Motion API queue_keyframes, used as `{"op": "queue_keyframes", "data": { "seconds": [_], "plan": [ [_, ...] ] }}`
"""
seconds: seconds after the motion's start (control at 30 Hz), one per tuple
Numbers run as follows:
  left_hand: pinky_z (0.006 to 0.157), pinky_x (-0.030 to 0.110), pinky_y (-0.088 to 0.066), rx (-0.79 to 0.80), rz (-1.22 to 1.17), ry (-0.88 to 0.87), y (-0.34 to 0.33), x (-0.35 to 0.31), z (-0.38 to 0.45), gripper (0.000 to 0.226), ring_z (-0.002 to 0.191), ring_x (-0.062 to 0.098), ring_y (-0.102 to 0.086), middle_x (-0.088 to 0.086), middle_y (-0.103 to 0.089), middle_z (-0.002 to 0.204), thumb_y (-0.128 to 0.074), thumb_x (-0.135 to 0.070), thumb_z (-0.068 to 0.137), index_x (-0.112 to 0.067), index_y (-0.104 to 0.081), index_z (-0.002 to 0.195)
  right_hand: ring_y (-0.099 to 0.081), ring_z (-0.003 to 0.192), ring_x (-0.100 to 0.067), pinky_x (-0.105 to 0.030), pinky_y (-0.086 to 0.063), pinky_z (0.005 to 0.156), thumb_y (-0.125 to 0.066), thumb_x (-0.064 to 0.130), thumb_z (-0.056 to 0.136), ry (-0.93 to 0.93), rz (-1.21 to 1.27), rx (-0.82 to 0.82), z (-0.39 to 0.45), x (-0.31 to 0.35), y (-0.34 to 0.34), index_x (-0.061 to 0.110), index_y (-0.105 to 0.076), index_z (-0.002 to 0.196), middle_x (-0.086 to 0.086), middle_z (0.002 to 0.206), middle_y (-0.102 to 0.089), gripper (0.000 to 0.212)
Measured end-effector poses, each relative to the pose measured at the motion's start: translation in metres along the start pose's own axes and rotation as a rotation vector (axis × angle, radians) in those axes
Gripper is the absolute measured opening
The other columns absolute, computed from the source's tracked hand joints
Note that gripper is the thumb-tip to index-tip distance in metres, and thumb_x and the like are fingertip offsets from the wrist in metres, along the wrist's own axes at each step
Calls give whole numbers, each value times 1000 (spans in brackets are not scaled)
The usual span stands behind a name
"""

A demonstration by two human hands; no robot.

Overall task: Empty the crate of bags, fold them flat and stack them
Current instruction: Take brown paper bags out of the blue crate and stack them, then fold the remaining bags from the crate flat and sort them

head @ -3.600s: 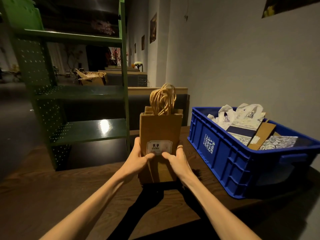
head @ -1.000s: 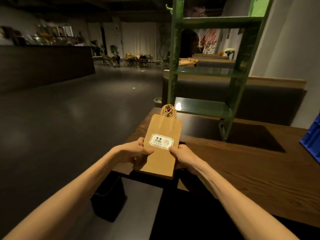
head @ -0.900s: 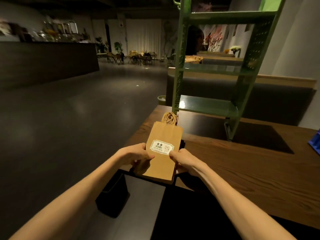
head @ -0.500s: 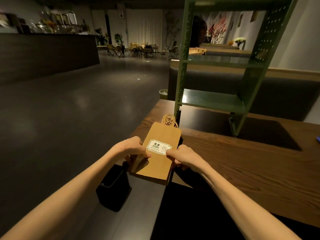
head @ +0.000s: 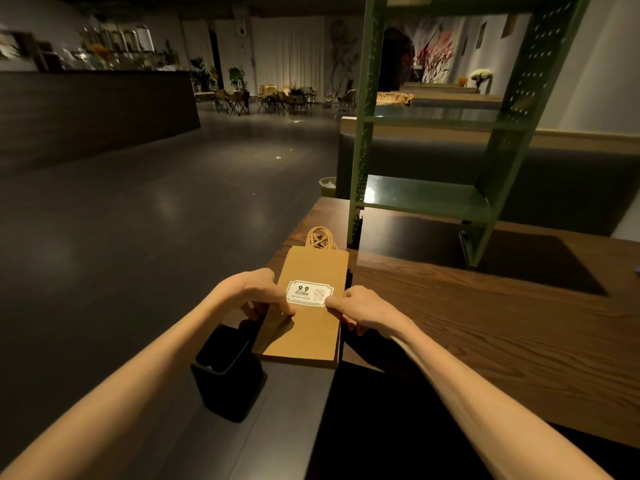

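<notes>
Now the folded paper bag (head: 308, 306) has come down nearly flat at the table (head: 485, 323) corner, left hand (head: 252, 292) and right hand (head: 360, 306) pinching its sides; ready to set down.

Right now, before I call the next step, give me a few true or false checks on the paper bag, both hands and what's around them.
1. Both hands hold the brown paper bag by its long edges. True: left hand, right hand.
2. The bag stands open and upright. False: it is folded flat, label side up.
3. Its twine handles point away from the person. True.
4. The bag lies under the green shelf. False: it is at the table corner, its near end past the edge.
5. The blue crate sits beside the bag. False: no crate in view.
</notes>
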State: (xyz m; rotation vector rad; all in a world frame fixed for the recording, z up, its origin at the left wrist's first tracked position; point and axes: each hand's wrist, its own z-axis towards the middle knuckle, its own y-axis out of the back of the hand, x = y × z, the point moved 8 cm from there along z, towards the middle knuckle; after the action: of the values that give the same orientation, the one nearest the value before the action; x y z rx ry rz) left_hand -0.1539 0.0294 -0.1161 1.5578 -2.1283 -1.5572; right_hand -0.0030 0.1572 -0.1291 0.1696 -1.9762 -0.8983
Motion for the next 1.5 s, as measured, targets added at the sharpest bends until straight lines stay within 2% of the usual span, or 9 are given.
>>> {"op": "queue_keyframes", "data": {
  "seconds": [0.17,0.37,0.47,0.53,0.63,0.77,1.0,1.17,1.5],
  "plan": [
    [78,30,-55,-85,-68,-20,14,3,5,42,94,19,-65,4,-66,103,-79,-34,82,-13,-58,111,-56,60,-12,-23,-45,50,-57,39,96,75,94,-47,9,13,6,19,-57,79,2,76,-64,26],
    [79,27,-56,-84,20,-35,2,-9,13,41,95,19,-64,2,-62,102,-71,-40,87,-12,-53,112,-61,63,-12,-21,-45,49,-57,43,95,-62,31,-79,25,-3,4,15,-60,103,0,81,-66,29],
    [71,22,-54,-77,54,-35,1,-17,10,43,90,17,-62,-2,-58,95,-71,-42,88,-14,-52,114,-69,85,-19,-27,-54,65,-60,54,90,-92,-80,-119,29,-7,11,14,-62,113,-4,101,-70,47],
    [77,26,-56,-103,155,-21,2,-21,6,56,94,18,-63,-3,-56,96,-72,-50,85,-14,-50,121,-66,106,-28,-43,-55,88,-66,64,79,-85,-236,-240,28,-5,22,13,-52,128,-8,120,-67,72],
    [92,39,-53,-324,377,-45,18,-33,-1,86,108,24,-60,4,-55,118,-76,-62,72,-18,-37,135,-61,117,-32,-49,-50,97,-75,70,67,-33,-322,-388,16,9,40,10,-33,143,-10,129,-61,106],
    [96,45,-51,-482,258,-234,33,-79,-13,74,112,25,-58,8,-55,128,-75,-55,77,-19,-46,135,-62,105,-25,-45,-53,90,-63,73,76,39,-210,-459,-2,20,72,22,-49,122,1,106,-60,70],
    [77,26,-55,-354,-61,-584,24,-183,-39,40,94,14,-65,0,-66,111,-74,-33,87,-18,-61,122,-68,84,-17,-40,-58,83,-70,51,82,112,-82,-407,-53,3,157,29,-63,100,3,85,-72,29],
    [71,26,-60,-151,-397,-825,0,-272,-71,28,89,20,-73,9,-70,106,-69,-17,91,-15,-64,119,-66,72,-7,-18,-49,58,-68,37,91,166,-26,-545,-118,-19,227,23,-62,111,5,81,-68,24],
    [70,32,-61,68,-620,-958,-60,-410,-91,36,86,22,-73,13,-67,112,-69,-15,91,-17,-58,126,-68,86,-11,-20,-54,59,-69,42,91,87,1,-756,-226,-112,350,26,-57,120,4,104,-64,35]
  ]
}}
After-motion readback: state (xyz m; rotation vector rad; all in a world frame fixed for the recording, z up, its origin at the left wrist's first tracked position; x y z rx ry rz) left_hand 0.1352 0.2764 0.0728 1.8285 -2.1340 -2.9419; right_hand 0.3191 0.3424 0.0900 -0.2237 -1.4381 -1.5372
